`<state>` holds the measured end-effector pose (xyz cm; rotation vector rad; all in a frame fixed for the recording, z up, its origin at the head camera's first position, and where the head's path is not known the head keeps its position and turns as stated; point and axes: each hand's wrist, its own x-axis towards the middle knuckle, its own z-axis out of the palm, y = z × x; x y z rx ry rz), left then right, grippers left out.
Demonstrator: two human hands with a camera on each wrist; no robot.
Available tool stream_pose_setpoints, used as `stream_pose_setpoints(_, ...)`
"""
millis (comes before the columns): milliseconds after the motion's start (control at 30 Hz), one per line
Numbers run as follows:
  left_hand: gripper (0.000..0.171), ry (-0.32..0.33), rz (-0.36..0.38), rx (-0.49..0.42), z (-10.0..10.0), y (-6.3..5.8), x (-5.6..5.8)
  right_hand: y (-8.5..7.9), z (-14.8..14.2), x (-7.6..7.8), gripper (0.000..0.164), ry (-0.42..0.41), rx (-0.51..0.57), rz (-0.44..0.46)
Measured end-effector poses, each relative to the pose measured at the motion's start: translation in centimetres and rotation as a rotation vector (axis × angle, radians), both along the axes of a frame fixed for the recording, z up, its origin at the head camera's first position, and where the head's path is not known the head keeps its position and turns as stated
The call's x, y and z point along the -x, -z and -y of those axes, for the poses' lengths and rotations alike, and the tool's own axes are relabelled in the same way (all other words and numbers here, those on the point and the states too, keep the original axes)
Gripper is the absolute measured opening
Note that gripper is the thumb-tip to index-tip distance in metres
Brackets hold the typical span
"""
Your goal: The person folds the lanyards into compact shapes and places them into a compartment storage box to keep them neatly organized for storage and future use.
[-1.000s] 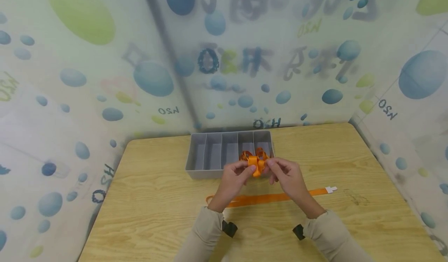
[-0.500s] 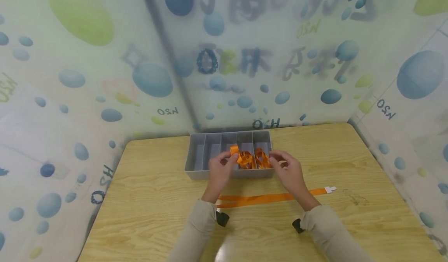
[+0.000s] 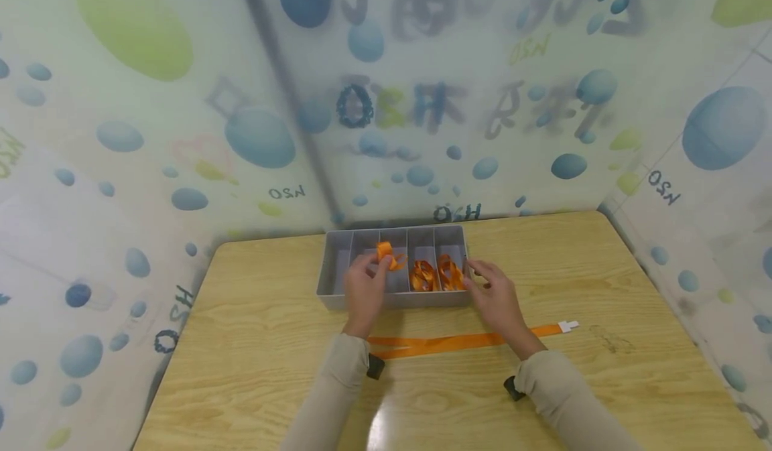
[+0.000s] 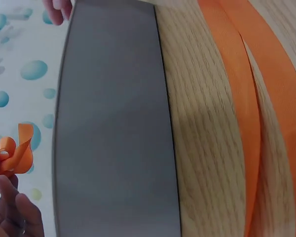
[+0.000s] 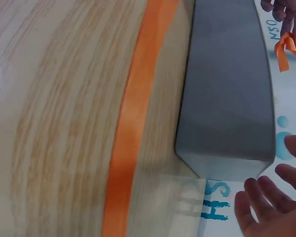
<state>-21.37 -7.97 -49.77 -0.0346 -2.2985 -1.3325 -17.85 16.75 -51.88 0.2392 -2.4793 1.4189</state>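
Observation:
My left hand (image 3: 364,290) pinches a bundled orange lanyard (image 3: 384,250) between thumb and fingers, over the middle of a grey divided box (image 3: 392,300). In the left wrist view, loops of this lanyard (image 4: 23,153) stick out past the fingertips. My right hand (image 3: 496,297) is at the box's right end, fingers loosely bent and holding nothing. The right wrist view shows its fingertips close to the box's end wall. Two coiled orange lanyards, one (image 3: 423,276) in the second compartment from the right and one (image 3: 450,274) in the rightmost, lie inside the box.
An orange lanyard (image 3: 458,342) lies stretched across the wooden table (image 3: 253,370) in front of the box, passing under my right forearm. Its white plastic clip (image 3: 567,326) points right. Patterned wall sheeting (image 3: 374,169) rises right behind the box.
My left hand has moved left along the box with its bundled lanyard, from the right-hand compartments to the middle. The right hand has let go of the bundle and moved slightly right.

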Motion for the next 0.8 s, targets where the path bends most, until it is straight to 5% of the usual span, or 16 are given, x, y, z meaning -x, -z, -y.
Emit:
stream_pose_setpoints(300, 0.021, -0.028, 0.007, 0.097, 0.5, 0.4, 0.6, 0.3, -0.3, 0.0, 0.043, -0.011, -0.045, 0.059)
stream_pose_setpoints(800, 0.025, -0.017, 0.133, 0.278, 0.8, 1.4, 1.3, 0.4, -0.4, 0.0, 0.041, -0.002, -0.045, 0.062)
